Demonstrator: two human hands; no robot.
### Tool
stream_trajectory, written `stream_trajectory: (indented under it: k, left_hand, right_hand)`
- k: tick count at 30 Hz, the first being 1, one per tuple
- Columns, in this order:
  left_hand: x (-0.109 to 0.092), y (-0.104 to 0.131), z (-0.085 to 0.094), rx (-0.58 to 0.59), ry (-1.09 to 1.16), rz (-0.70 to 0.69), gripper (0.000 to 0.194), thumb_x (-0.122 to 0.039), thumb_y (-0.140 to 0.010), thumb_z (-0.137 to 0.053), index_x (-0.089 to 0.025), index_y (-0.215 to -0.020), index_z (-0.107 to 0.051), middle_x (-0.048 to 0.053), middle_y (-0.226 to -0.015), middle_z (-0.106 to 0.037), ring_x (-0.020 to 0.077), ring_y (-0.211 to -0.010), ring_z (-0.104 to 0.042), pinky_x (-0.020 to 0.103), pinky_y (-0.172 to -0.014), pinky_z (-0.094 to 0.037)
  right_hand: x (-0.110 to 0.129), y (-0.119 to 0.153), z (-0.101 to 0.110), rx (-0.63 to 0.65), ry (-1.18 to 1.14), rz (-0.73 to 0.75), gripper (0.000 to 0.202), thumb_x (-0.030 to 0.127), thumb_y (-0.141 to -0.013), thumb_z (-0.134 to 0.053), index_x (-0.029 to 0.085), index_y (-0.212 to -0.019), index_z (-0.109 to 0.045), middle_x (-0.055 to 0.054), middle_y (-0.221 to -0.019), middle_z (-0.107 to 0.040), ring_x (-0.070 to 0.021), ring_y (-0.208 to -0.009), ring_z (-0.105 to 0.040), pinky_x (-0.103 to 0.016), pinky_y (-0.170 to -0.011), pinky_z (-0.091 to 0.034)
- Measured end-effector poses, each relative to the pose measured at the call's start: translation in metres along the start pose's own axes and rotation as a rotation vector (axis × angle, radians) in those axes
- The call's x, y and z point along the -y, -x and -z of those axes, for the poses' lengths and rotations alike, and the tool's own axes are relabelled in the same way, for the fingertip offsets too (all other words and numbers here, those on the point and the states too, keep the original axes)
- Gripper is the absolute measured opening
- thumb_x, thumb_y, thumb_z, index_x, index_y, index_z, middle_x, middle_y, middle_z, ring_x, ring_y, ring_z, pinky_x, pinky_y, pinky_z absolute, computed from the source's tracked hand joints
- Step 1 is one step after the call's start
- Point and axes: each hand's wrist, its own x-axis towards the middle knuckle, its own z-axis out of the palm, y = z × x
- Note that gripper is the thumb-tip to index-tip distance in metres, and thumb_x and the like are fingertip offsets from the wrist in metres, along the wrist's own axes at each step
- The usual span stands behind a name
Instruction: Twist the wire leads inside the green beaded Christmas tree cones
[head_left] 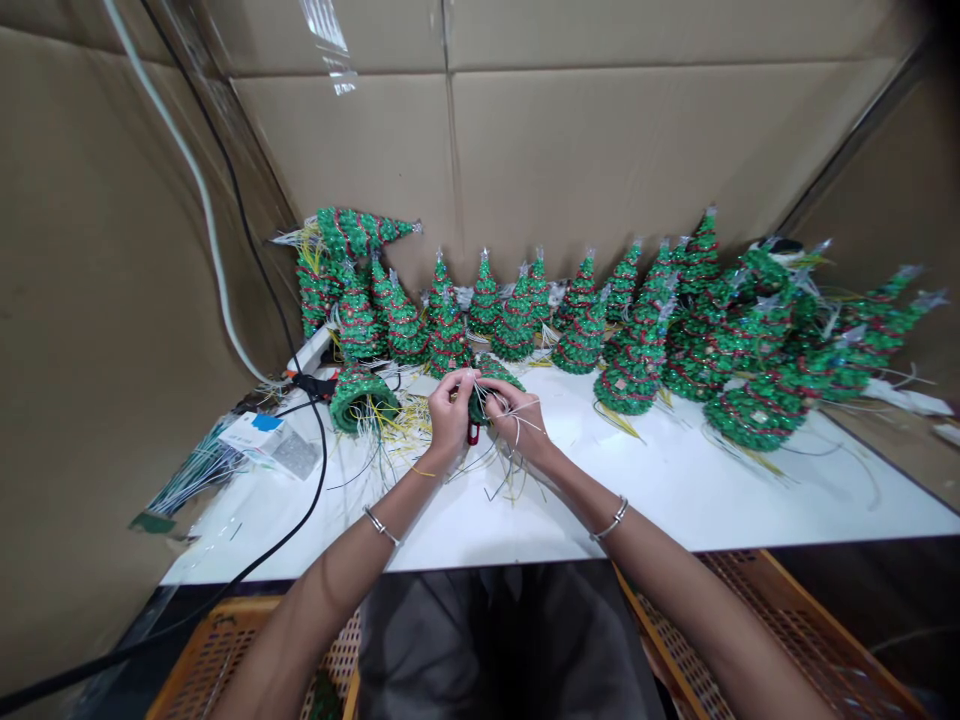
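Note:
My left hand (450, 412) and my right hand (519, 420) come close together over the middle of the white table. Thin pale wires (511, 412) run between them, pinched in the closed fingers of both. Just behind and under my hands lies a small green tinsel Christmas tree (499, 372), largely covered by them. A small red-handled tool (473, 434) shows below my fingers; its kind is unclear. Left of my left hand, another tinsel tree (364, 400) lies with its hollow base toward me and yellow wires spilling out.
Rows of decorated tinsel trees (517, 320) stand along the cardboard wall (600, 150), crowding thickly at the right. A clear-sided box (274, 445) and a bundle of green wires (191, 470) sit at the left. A black cable (324, 470) crosses the table there. Orange crates (757, 620) stand below the edge.

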Motion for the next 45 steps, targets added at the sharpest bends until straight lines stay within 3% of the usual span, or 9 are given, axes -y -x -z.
stream_trajectory:
  k: [7, 15, 21, 26, 29, 34, 38, 45]
  left_hand:
    - [-0.008, 0.0, 0.003, 0.02, -0.181, -0.143, 0.024, -0.038, -0.091, -0.058, -0.02, -0.088, -0.073, 0.007, -0.098, -0.069, 0.0207, -0.102, -0.062, 0.035, -0.1, -0.044]
    - [-0.003, -0.003, 0.005, 0.04, -0.192, -0.175, 0.024, -0.037, -0.091, -0.058, -0.019, -0.088, -0.073, 0.007, -0.098, -0.07, 0.0204, -0.102, -0.062, 0.036, -0.099, -0.045]
    - [-0.001, -0.005, 0.005, 0.086, -0.082, -0.079, 0.026, -0.04, -0.09, -0.06, -0.018, -0.089, -0.073, 0.008, -0.097, -0.071, 0.0198, -0.099, -0.064, 0.034, -0.096, -0.046]
    - [0.005, -0.011, 0.007, 0.046, 0.07, 0.085, 0.028, -0.045, -0.087, -0.062, -0.018, -0.088, -0.07, 0.006, -0.097, -0.07, 0.0175, -0.093, -0.063, 0.029, -0.088, -0.047]
    - [0.008, -0.017, 0.01, 0.061, 0.135, 0.098, 0.03, -0.048, -0.088, -0.06, -0.019, -0.085, -0.067, 0.002, -0.082, -0.067, 0.015, -0.081, -0.062, 0.028, -0.085, -0.047]
    - [0.0, -0.025, 0.018, 0.162, -0.054, -0.041, 0.029, -0.046, -0.091, -0.056, -0.02, -0.085, -0.065, -0.001, -0.063, -0.057, 0.0153, -0.07, -0.056, 0.03, -0.082, -0.045]
    - [-0.011, -0.029, 0.026, 0.278, -0.343, -0.221, 0.027, -0.037, -0.094, -0.053, -0.021, -0.079, -0.068, 0.002, -0.068, -0.062, 0.0205, -0.088, -0.056, 0.035, -0.092, -0.041]
    - [-0.017, -0.023, 0.024, 0.297, -0.324, -0.289, 0.026, -0.037, -0.094, -0.053, -0.021, -0.083, -0.071, 0.006, -0.094, -0.063, 0.0207, -0.103, -0.056, 0.036, -0.094, -0.044]
  right_hand:
    - [-0.001, -0.001, 0.002, 0.032, 0.031, 0.037, 0.037, 0.018, -0.079, -0.052, 0.017, -0.111, -0.07, 0.005, -0.056, -0.046, -0.0097, -0.049, -0.037, -0.023, -0.052, -0.036]
    - [-0.001, -0.002, 0.005, 0.101, -0.005, 0.036, 0.04, 0.018, -0.079, -0.05, 0.012, -0.116, -0.067, 0.006, -0.055, -0.049, -0.0077, -0.048, -0.038, -0.021, -0.051, -0.035]
    - [0.0, -0.004, 0.006, 0.081, -0.049, -0.021, 0.035, 0.018, -0.079, -0.054, 0.014, -0.11, -0.07, 0.007, -0.052, -0.046, -0.0072, -0.046, -0.037, -0.021, -0.051, -0.035]
    - [0.003, -0.008, 0.007, 0.055, -0.374, -0.208, 0.028, 0.04, -0.083, -0.065, 0.016, -0.097, -0.068, 0.004, -0.058, -0.055, -0.0093, -0.049, -0.046, -0.022, -0.05, -0.038]
    - [0.003, -0.012, 0.009, 0.031, -0.459, -0.185, 0.032, 0.047, -0.082, -0.068, 0.016, -0.09, -0.069, -0.001, -0.07, -0.064, -0.0119, -0.06, -0.056, -0.025, -0.063, -0.048]
    - [0.002, -0.014, 0.011, 0.019, -0.47, -0.208, 0.038, 0.051, -0.087, -0.061, 0.017, -0.094, -0.073, -0.003, -0.076, -0.066, -0.0117, -0.057, -0.058, -0.028, -0.062, -0.049]
    - [0.005, -0.011, 0.013, -0.079, -0.249, -0.101, 0.035, 0.049, -0.089, -0.059, 0.017, -0.089, -0.075, -0.002, -0.062, -0.062, -0.0155, -0.064, -0.061, -0.029, -0.068, -0.05]
    - [0.01, -0.012, 0.015, 0.041, -0.383, -0.19, 0.038, 0.053, -0.087, -0.06, 0.016, -0.091, -0.069, 0.002, -0.063, -0.056, -0.0069, -0.038, -0.041, -0.024, -0.038, -0.032]
